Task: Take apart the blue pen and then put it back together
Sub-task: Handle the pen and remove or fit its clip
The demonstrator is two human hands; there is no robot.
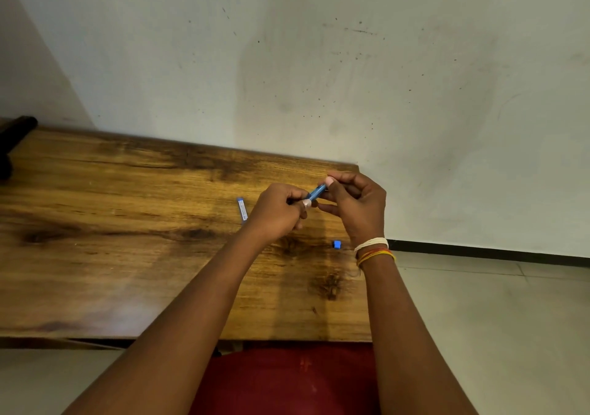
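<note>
Both my hands hold the blue pen body (316, 193) above the right part of the wooden table (127, 223). My left hand (277, 211) grips its lower end between thumb and fingers. My right hand (354, 205) pinches its upper end, and that tip is hidden by my fingers. A blue pen part with a white label (242, 209) lies flat on the table just left of my left hand. A small blue end piece (336, 244) sits on the table near my right wrist.
The table's right edge (364, 287) runs just under my right forearm, with tiled floor (479, 318) beyond it. A pale wall (319, 63) stands behind the table. A dark object (14, 136) sits at the far left corner. Red cloth (287, 379) shows below the near edge.
</note>
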